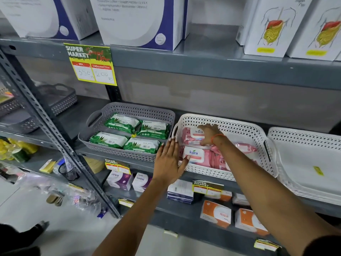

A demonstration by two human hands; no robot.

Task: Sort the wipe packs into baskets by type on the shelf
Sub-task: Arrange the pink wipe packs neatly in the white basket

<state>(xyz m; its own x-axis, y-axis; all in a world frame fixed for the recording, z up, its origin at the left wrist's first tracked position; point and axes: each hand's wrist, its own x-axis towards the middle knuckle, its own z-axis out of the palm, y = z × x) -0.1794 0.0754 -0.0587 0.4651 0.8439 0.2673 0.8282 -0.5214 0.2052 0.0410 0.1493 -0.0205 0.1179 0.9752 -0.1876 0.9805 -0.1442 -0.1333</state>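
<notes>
We note a grey basket (129,108) on the middle shelf (203,74) holding four green wipe packs (121,122) in a two-by-two layout; the print reads "ORIGAMI" on the ones we can make out. Just to its right sits a white basket (230,124) with pink wipe packs (195,156), two showing white lids marked "kara". A further pink pack lies towards the right side of that basket. A second white basket (304,141) stands at far right, with only a small yellow tag visible on its floor.

Left hand (168,159): fingers extended and flat against the left wall of the white basket, thumb tip touching the front "kara" pack; it grips nothing. Right hand (209,133): reaching into the white basket, resting on the rear "kara" pack; we cannot tell whether its fingers have closed on it.

A yellow shelf tag (92,64) reads "SUPER MARKET", "Discounted Price", with handwritten 350 and 200. Boxes (120,180) below read "virest".
</notes>
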